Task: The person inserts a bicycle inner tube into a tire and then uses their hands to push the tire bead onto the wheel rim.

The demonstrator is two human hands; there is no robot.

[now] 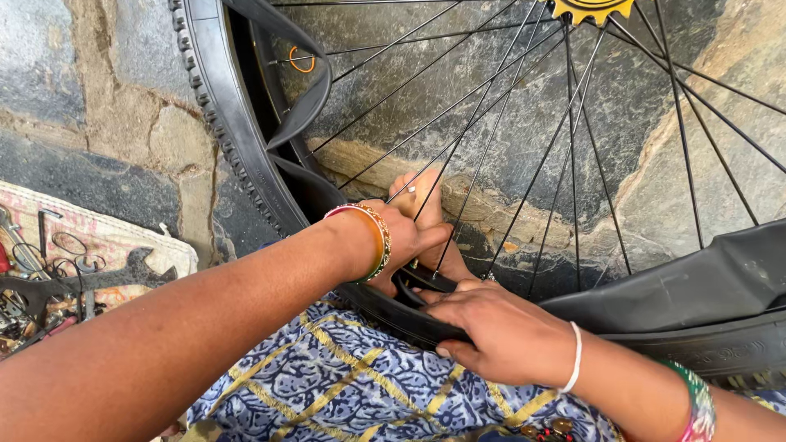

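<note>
Stone slabs, grey and tan with rough mortar joints, form the floor [98,98] under the work. One bicycle wheel [573,123] lies across the frame, with thin black spokes running to one yellow sprocket [591,8] at the top edge. One black knobby tyre [221,115] sits around the rim. One black inner tube [704,282] hangs partly out of the tyre, looping loose at upper left and lying flat at right. One bare foot [422,209] rests between the spokes, on the floor inside the wheel.

The left hand [401,241] grips the tyre edge at the lower rim, fingers curled over it. Its wrist carries bangles [372,237]. The right hand [499,331] presses on the tyre just beside the left, fingers together and bent against the rubber. Its wrist carries one white band [575,360].

Blue patterned cloth [344,385] with yellow lines covers the lap below the hands. At left, one pale cloth [106,237] on the floor holds a heap of metal tools, including one large spanner [90,282]; the rest cannot be counted.
</note>
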